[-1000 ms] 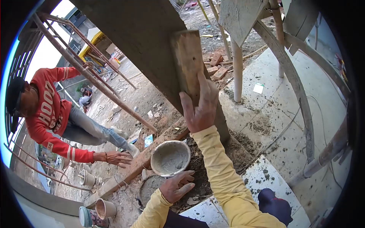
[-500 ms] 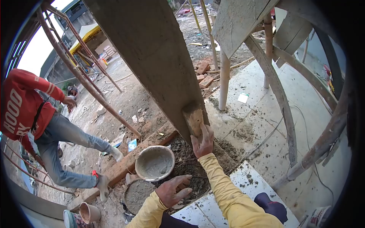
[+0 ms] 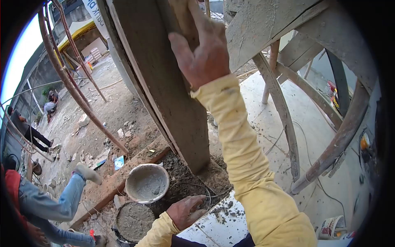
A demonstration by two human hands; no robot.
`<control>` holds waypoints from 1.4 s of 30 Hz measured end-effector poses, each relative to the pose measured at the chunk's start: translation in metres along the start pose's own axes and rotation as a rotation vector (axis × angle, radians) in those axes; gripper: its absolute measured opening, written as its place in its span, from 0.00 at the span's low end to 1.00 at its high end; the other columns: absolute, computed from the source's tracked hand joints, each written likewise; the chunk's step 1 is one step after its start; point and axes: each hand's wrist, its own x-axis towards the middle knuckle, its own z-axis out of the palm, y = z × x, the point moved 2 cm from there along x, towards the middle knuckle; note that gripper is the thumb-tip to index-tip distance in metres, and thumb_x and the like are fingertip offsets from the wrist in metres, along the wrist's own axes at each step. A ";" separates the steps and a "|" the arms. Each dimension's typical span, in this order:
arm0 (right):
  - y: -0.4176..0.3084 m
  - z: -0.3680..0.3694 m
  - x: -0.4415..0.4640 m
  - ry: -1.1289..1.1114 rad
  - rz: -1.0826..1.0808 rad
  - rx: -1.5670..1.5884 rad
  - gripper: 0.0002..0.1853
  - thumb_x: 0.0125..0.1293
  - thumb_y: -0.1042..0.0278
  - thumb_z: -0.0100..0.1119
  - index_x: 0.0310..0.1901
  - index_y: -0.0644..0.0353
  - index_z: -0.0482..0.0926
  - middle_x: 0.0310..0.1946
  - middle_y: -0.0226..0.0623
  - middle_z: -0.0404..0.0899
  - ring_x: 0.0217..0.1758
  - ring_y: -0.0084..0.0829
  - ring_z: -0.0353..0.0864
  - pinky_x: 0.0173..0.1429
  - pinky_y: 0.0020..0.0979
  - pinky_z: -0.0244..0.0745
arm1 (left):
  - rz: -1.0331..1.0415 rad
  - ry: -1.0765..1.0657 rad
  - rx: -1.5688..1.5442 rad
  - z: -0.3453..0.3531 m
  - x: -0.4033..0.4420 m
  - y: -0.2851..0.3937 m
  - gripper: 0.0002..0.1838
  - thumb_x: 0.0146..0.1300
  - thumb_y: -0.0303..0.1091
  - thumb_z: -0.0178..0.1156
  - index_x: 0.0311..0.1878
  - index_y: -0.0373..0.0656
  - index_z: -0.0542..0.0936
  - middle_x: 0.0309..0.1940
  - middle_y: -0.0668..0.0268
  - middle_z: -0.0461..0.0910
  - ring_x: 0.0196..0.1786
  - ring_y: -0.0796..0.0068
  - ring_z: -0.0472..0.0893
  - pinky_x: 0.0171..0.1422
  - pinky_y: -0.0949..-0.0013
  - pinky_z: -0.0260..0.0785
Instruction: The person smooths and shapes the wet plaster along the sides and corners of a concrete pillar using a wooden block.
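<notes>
My right hand (image 3: 203, 55), in a yellow sleeve, is raised high against the grey plastered column (image 3: 187, 127). It grips a wooden float (image 3: 185, 20) pressed to the column's face; the float's upper part is cut off by the top of the view. Low down, my left hand (image 3: 186, 212) hangs with thumb and fingers apart and nothing in it. Close to it are a pale basin (image 3: 147, 183) with wet grey mortar and a dark bucket (image 3: 133, 222) filled with mortar. Dark mortar crumbs lie around the column's foot.
A person in jeans (image 3: 51, 201) steps at the left edge; others are farther back. Bamboo poles (image 3: 74, 90) stand left, and curved timber props (image 3: 284, 119) and boards (image 3: 263, 29) on the right. A cable crosses the white tiled floor (image 3: 255, 107). A brick ledge (image 3: 98, 197) runs beside the basin.
My right hand has slid the float up the column from near its foot. My left hand stays low and open. The person at left has moved farther toward the lower left edge.
</notes>
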 end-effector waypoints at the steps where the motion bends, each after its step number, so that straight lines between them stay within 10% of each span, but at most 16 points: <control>1: -0.003 -0.009 -0.032 -0.005 0.031 0.007 0.36 0.62 0.58 0.69 0.70 0.60 0.69 0.46 0.45 0.77 0.53 0.45 0.74 0.60 0.43 0.70 | 0.042 0.014 0.016 0.001 0.001 0.000 0.28 0.65 0.38 0.67 0.66 0.39 0.73 0.51 0.51 0.82 0.44 0.61 0.86 0.50 0.62 0.79; 8: 0.026 -0.050 -0.289 -0.252 0.305 -0.009 0.36 0.64 0.63 0.66 0.71 0.65 0.64 0.57 0.54 0.68 0.60 0.52 0.70 0.67 0.46 0.67 | 0.060 0.023 -0.009 -0.008 -0.010 0.015 0.28 0.64 0.37 0.68 0.65 0.38 0.73 0.52 0.50 0.82 0.43 0.61 0.86 0.49 0.62 0.79; 19: 0.000 -0.005 0.037 -0.054 -0.129 -0.068 0.37 0.65 0.50 0.66 0.68 0.68 0.68 0.55 0.52 0.78 0.57 0.47 0.76 0.61 0.42 0.71 | 0.182 0.033 -0.038 -0.009 0.002 0.007 0.28 0.64 0.37 0.68 0.64 0.36 0.74 0.52 0.49 0.82 0.42 0.60 0.86 0.47 0.63 0.80; 21: -0.015 -0.001 0.093 0.056 -0.219 0.075 0.34 0.63 0.58 0.65 0.65 0.73 0.70 0.56 0.68 0.76 0.61 0.62 0.75 0.65 0.47 0.71 | 0.189 0.034 -0.038 -0.005 0.008 0.003 0.28 0.64 0.37 0.68 0.64 0.36 0.74 0.51 0.49 0.82 0.41 0.60 0.86 0.47 0.63 0.80; 24: -0.014 -0.004 0.081 0.024 -0.187 0.069 0.34 0.63 0.57 0.65 0.64 0.73 0.70 0.55 0.67 0.77 0.61 0.60 0.76 0.65 0.46 0.72 | 0.217 0.045 -0.026 -0.001 0.011 0.003 0.28 0.64 0.38 0.68 0.64 0.37 0.74 0.50 0.50 0.82 0.41 0.60 0.86 0.46 0.63 0.80; 25: -0.009 -0.009 0.053 -0.166 -0.042 -0.024 0.37 0.61 0.57 0.68 0.69 0.64 0.68 0.43 0.49 0.76 0.50 0.47 0.73 0.54 0.43 0.72 | 0.226 0.046 -0.023 -0.002 0.011 0.007 0.28 0.64 0.38 0.68 0.64 0.37 0.74 0.50 0.50 0.82 0.41 0.60 0.86 0.46 0.63 0.80; 33: 0.030 -0.057 -0.278 -0.279 0.296 -0.002 0.38 0.63 0.61 0.68 0.71 0.64 0.65 0.54 0.51 0.72 0.56 0.49 0.73 0.65 0.44 0.69 | 0.209 0.060 -0.004 -0.003 0.004 0.014 0.29 0.64 0.39 0.68 0.64 0.37 0.74 0.51 0.51 0.82 0.40 0.60 0.86 0.46 0.63 0.79; 39: 0.022 -0.041 -0.187 -0.243 0.234 0.060 0.37 0.64 0.62 0.67 0.72 0.63 0.64 0.55 0.49 0.72 0.60 0.47 0.72 0.66 0.44 0.69 | 0.207 0.034 -0.011 -0.003 0.002 0.009 0.28 0.64 0.39 0.67 0.65 0.38 0.73 0.51 0.51 0.81 0.42 0.60 0.86 0.48 0.62 0.79; 42: 0.011 -0.029 -0.077 -0.173 0.027 -0.026 0.38 0.62 0.59 0.70 0.70 0.65 0.67 0.52 0.45 0.76 0.47 0.39 0.77 0.52 0.38 0.76 | 0.165 0.001 -0.042 -0.002 0.007 -0.001 0.28 0.65 0.40 0.67 0.65 0.38 0.73 0.52 0.51 0.81 0.42 0.60 0.86 0.48 0.62 0.79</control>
